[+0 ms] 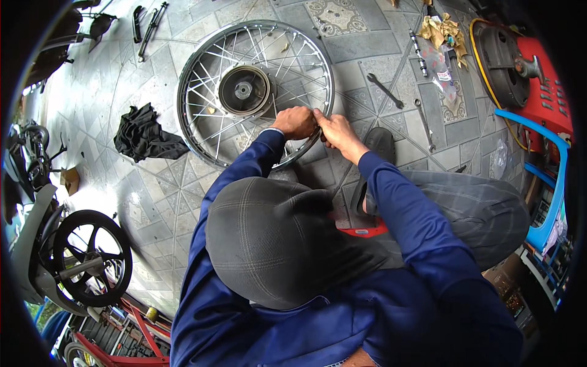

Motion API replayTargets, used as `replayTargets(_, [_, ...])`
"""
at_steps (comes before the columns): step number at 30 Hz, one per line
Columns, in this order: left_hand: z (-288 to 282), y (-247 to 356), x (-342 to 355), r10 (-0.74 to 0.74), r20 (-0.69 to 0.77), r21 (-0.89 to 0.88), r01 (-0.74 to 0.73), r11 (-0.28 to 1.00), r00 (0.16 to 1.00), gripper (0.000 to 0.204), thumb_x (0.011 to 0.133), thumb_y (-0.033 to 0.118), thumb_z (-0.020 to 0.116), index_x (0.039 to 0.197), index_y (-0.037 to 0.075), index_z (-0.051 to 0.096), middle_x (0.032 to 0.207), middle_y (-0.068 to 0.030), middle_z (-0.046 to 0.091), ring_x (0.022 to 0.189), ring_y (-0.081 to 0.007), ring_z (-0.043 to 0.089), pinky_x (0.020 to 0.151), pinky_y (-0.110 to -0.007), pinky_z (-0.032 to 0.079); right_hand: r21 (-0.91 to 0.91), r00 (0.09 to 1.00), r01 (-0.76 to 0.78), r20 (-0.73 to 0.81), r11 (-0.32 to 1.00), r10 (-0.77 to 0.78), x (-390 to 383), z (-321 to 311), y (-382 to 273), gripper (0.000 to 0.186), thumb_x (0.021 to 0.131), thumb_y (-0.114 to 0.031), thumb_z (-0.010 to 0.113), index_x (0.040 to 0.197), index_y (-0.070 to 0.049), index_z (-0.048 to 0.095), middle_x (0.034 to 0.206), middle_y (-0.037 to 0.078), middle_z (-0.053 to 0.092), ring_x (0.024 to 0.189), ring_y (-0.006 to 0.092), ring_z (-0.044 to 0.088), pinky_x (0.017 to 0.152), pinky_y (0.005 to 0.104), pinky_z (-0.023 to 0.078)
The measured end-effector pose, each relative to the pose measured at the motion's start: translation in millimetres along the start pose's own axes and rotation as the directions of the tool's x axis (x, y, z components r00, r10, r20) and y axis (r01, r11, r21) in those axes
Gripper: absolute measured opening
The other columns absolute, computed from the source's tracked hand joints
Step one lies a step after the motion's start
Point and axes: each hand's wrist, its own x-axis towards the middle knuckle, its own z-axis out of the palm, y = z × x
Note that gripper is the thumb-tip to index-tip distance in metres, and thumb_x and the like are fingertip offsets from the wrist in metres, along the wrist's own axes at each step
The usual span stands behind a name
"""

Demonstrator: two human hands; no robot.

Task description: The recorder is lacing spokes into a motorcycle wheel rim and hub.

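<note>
A spoked motorcycle wheel (236, 26) with a dark hub (243, 90) lies on the tiled floor in front of me. My left hand (296, 122) has its fingers curled at the right lower part of the rim, among the spokes. Beside it, my right hand (336, 133) grips that same rim, thumb near the left hand's fingers. Whether a small item is between my fingers is hidden.
Black cloth (143, 134) lies left. Two wrenches (385, 90) (424, 125), a metal shaft (417, 52) and crumpled paper (445, 33) lie right, near a red machine (547, 98) and blue frame (553, 229). Motorbike parts and a black wheel (92, 257) stand left.
</note>
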Motion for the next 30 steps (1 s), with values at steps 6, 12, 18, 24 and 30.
replayTargets(6, [-6, -11, 3, 0.080, -0.010, -0.219, -0.080, 0.972, 0.997, 0.032, 0.080, 0.034, 0.071, 0.097, 0.008, 0.074, 0.097, -0.0175, 0.073, 0.096, -0.0369, 0.069, 0.084, -0.044, 0.053, 0.155, 0.963, -0.113, 0.261, 0.981, 0.070, 11, -25, -3, 0.073, 0.090, -0.074, 0.052, 0.081, -0.002, 0.063, 0.065, 0.006, 0.060, 0.051, 0.0125, 0.056, 0.043, 0.0248, 0.042])
replayTargets(12, [5, -25, 20, 0.010, 0.089, -0.214, 0.009, 0.977, 0.996, 0.028, 0.082, 0.027, 0.072, 0.094, 0.002, 0.073, 0.091, -0.0165, 0.073, 0.087, -0.0302, 0.069, 0.079, -0.041, 0.052, 0.226, 0.966, -0.159, 0.235, 0.961, 0.104, 1, -18, 1, 0.073, 0.089, -0.076, 0.051, 0.087, -0.003, 0.063, 0.068, 0.007, 0.061, 0.052, 0.0133, 0.058, 0.045, 0.0248, 0.043])
replayTargets(18, [7, -21, 14, 0.272, 0.022, -0.373, -0.244, 0.895, 0.962, 0.030, 0.088, 0.027, 0.067, 0.091, -0.002, 0.073, 0.086, -0.0157, 0.073, 0.080, -0.0244, 0.069, 0.076, -0.038, 0.052, 0.379, 0.961, -0.194, 0.261, 0.905, 0.097, 2, -22, 23, 0.072, 0.088, -0.076, 0.051, 0.093, -0.005, 0.063, 0.073, 0.008, 0.063, 0.055, 0.0141, 0.060, 0.046, 0.0242, 0.045])
replayTargets(24, [14, -29, 26, 0.084, 0.034, -0.288, -0.071, 0.955, 0.996, 0.025, 0.088, 0.022, 0.071, 0.093, -0.002, 0.073, 0.082, -0.0133, 0.072, 0.078, -0.0221, 0.067, 0.076, -0.035, 0.052, 0.043, 0.957, -0.079, 0.285, 0.996, 0.063, 3, -39, -1, 0.069, 0.092, -0.069, 0.054, 0.089, 0.000, 0.062, 0.074, 0.012, 0.066, 0.055, 0.0161, 0.063, 0.046, 0.0279, 0.048])
replayTargets(30, [2, -31, 22, 0.235, 0.056, -0.387, -0.196, 0.901, 0.970, 0.026, 0.089, 0.027, 0.066, 0.095, 0.003, 0.075, 0.090, -0.0142, 0.074, 0.086, -0.0247, 0.071, 0.079, -0.038, 0.054, -0.874, 0.888, 0.457, 0.438, 0.165, -0.141, -69, -155, -114, 0.036, 0.093, -0.034, 0.066, 0.102, 0.001, 0.061, 0.089, 0.020, 0.067, 0.088, 0.0403, 0.065, 0.078, 0.0478, 0.050])
